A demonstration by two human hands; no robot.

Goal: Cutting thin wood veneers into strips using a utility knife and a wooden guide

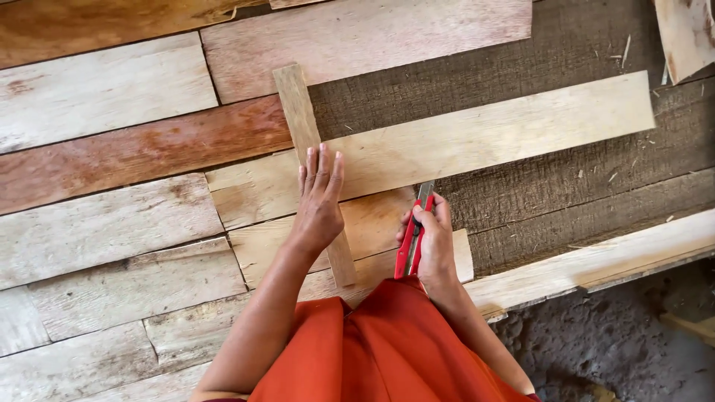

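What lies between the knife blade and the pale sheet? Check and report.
Nothing visible does. The right hand holds the red utility knife with its blade tip at the lower edge of the pale veneer sheet. The left hand presses the narrow wooden strip beside it, apart from the blade.

- Left hand point(320, 201) is lying flat, palm down, fingers straight and close together, pointing away from the body, thumb tucked alongside.
- Left forearm is running up from the lower left, bare, wrist pretty much in line with the hand.
- Right hand point(430, 238) is curling into a closed grip, knuckles up, index finger stretching forward on top.
- Right forearm is coming in from the lower right, bare too, wrist bending slightly inward.
- Both hands are sitting near each other, not touching.
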